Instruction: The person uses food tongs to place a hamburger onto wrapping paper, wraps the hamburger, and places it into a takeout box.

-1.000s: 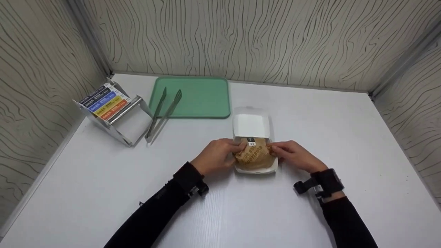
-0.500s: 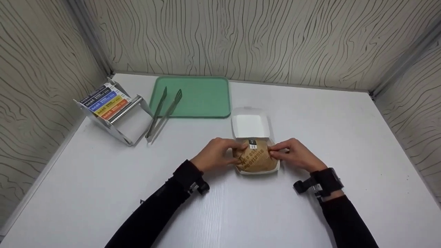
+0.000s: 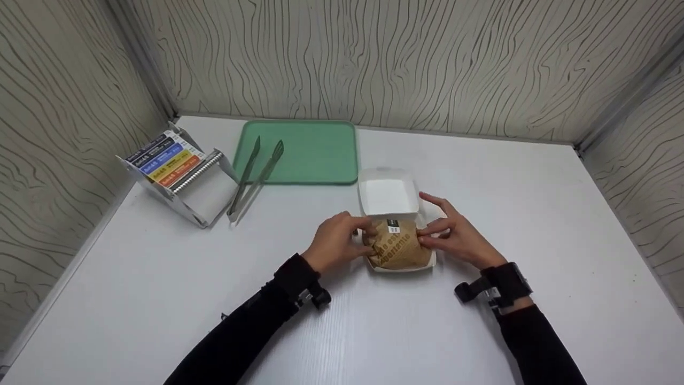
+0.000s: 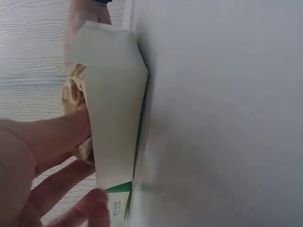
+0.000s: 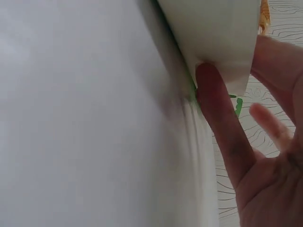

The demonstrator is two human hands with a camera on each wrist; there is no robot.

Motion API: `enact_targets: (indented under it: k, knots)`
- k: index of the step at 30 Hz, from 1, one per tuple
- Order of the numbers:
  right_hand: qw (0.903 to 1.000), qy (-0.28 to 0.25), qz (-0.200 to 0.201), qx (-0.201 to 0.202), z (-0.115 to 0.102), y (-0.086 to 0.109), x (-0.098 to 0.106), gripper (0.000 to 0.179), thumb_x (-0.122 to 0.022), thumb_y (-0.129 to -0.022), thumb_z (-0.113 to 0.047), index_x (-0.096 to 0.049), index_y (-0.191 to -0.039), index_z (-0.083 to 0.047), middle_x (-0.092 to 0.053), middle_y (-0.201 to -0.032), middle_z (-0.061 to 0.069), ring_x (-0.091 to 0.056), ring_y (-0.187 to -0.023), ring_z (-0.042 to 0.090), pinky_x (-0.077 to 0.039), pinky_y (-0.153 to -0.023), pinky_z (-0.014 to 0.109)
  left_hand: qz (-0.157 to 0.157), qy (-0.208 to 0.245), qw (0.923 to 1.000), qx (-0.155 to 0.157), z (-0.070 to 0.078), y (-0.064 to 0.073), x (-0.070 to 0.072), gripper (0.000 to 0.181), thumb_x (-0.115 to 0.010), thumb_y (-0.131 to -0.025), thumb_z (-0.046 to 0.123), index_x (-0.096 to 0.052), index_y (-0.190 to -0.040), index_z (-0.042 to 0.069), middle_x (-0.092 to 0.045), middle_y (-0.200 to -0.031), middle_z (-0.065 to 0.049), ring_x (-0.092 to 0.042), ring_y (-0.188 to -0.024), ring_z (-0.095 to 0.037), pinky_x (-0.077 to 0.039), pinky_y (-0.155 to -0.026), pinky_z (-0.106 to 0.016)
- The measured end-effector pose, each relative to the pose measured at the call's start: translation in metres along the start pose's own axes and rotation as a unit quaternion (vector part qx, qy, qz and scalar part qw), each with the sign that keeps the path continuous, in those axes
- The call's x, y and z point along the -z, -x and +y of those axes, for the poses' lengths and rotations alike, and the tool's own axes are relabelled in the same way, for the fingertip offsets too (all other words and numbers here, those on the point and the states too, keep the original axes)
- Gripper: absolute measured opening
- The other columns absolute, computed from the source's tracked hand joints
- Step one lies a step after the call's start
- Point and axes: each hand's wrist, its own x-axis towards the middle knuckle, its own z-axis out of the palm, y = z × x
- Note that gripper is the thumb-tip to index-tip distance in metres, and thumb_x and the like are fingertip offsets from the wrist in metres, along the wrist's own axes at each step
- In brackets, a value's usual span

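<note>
A burger wrapped in brown printed paper [image 3: 395,248], with a small black-and-white label on top, sits in the lower half of a white burger box [image 3: 390,197] whose lid stands open behind it. My left hand [image 3: 334,243] holds the burger's left side; in the left wrist view its thumb [image 4: 61,132] reaches over the box wall against the wrapper. At the opposite side, my right hand [image 3: 459,240] pinches the box wall. One of its fingers [image 5: 220,104] presses the outside of the wall in the right wrist view, while another finger points away near the lid.
A green tray [image 3: 320,152] lies at the back, with metal tongs [image 3: 254,179] partly resting on its left end. Left of them stands a metal label dispenser [image 3: 176,171] with colored label rolls. Patterned panels border the white table [image 3: 507,176].
The wrapped burger has turned slightly and sits more squarely in the box. The box's front has shifted a little right. A right-hand finger has straightened out toward the lid; the left fingers have drawn back slightly.
</note>
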Motion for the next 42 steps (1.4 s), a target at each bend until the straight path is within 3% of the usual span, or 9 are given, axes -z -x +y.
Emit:
enact_targets:
  k: [4,10,13,18,25,30,33,37,42]
  knots:
    - [0.9988,-0.043,0.004,-0.026,0.001,-0.002,0.002,0.020,-0.083,-0.087,-0.012,-0.082,-0.106,-0.006,-0.033,-0.168,0.011,-0.030,-0.152,0.043,-0.051,-0.093,0.016,0.006,0.070,0.9971,0.029,-0.002,-0.003,-0.002,0.024,-0.092,-0.077,0.012,-0.084,-0.099,0.010,-0.081,-0.096,-0.003,-0.070,-0.075,-0.011,-0.052,-0.070,-0.022]
    - [0.9961,-0.060,-0.005,-0.065,0.002,-0.004,0.001,0.025,-0.083,-0.087,-0.010,-0.079,-0.108,0.001,-0.060,-0.142,0.020,-0.056,-0.129,0.030,-0.053,-0.091,0.020,-0.040,0.187,0.9794,0.064,-0.010,-0.004,-0.002,0.028,-0.088,-0.080,0.006,-0.080,-0.107,0.005,-0.080,-0.100,-0.010,-0.068,-0.073,-0.004,-0.054,-0.065,-0.018]
    - [0.9956,-0.057,-0.011,-0.073,0.000,-0.001,0.001,0.024,-0.084,-0.085,-0.010,-0.080,-0.106,0.001,-0.067,-0.125,0.019,-0.063,-0.112,0.020,-0.056,-0.085,0.023,-0.088,0.195,0.9750,0.060,-0.012,-0.003,0.003,0.031,-0.085,-0.085,0.010,-0.078,-0.115,0.008,-0.079,-0.107,-0.008,-0.069,-0.077,-0.002,-0.056,-0.071,-0.019]
    - [0.9970,-0.046,-0.016,-0.061,-0.003,0.003,-0.001,0.019,-0.085,-0.085,-0.012,-0.082,-0.101,-0.002,-0.067,-0.119,0.017,-0.062,-0.107,0.015,-0.052,-0.086,0.021,-0.140,0.172,0.9748,0.022,-0.015,-0.002,0.009,0.029,-0.077,-0.094,0.017,-0.074,-0.122,0.012,-0.076,-0.120,-0.004,-0.055,-0.065,0.000,-0.044,-0.061,-0.017]
    - [0.9981,-0.045,-0.003,-0.042,-0.002,0.004,-0.004,0.014,-0.086,-0.082,-0.009,-0.083,-0.094,-0.003,-0.064,-0.105,0.013,-0.055,-0.098,0.013,-0.045,-0.080,0.021,-0.082,0.217,0.9719,0.039,-0.013,-0.007,0.001,0.027,-0.088,-0.079,0.006,-0.081,-0.105,0.007,-0.079,-0.106,-0.008,-0.076,-0.085,-0.012,-0.059,-0.076,-0.020]
    - [0.9973,-0.049,0.004,-0.055,-0.002,0.003,-0.004,0.014,-0.088,-0.080,-0.008,-0.083,-0.092,-0.003,-0.061,-0.098,0.006,-0.052,-0.095,0.014,-0.043,-0.082,0.023,-0.044,0.239,0.9690,0.046,-0.013,-0.012,-0.003,0.032,-0.093,-0.071,0.005,-0.080,-0.100,0.008,-0.079,-0.093,-0.003,-0.073,-0.077,-0.009,-0.061,-0.073,-0.025]
    - [0.9969,-0.053,0.004,-0.059,-0.003,0.002,-0.006,0.016,-0.088,-0.079,-0.007,-0.082,-0.093,-0.001,-0.061,-0.098,0.007,-0.055,-0.094,0.013,-0.046,-0.082,0.023,-0.018,0.239,0.9692,0.055,-0.015,-0.013,-0.005,0.044,-0.096,-0.067,0.003,-0.070,-0.103,0.006,-0.071,-0.100,-0.004,-0.070,-0.074,-0.012,-0.060,-0.069,-0.027]
    - [0.9928,-0.090,0.005,-0.080,-0.004,0.000,-0.007,0.040,-0.085,-0.080,0.000,-0.063,-0.113,0.005,-0.059,-0.107,0.012,-0.066,-0.081,0.011,-0.055,-0.072,0.023,-0.009,0.264,0.9581,0.110,-0.019,-0.012,-0.006,0.076,-0.099,-0.064,0.004,-0.051,-0.124,0.003,-0.055,-0.120,-0.012,-0.067,-0.086,-0.018,-0.058,-0.072,-0.029]
    - [0.9854,-0.124,0.009,-0.117,-0.002,-0.002,-0.009,0.083,-0.083,-0.082,0.001,-0.035,-0.149,-0.002,-0.060,-0.108,0.011,-0.068,-0.071,0.011,-0.057,-0.067,0.025,-0.035,0.302,0.9401,0.155,-0.025,-0.011,-0.006,0.093,-0.093,-0.072,0.001,-0.041,-0.149,-0.001,-0.060,-0.134,-0.017,-0.065,-0.107,-0.023,-0.057,-0.093,-0.034]
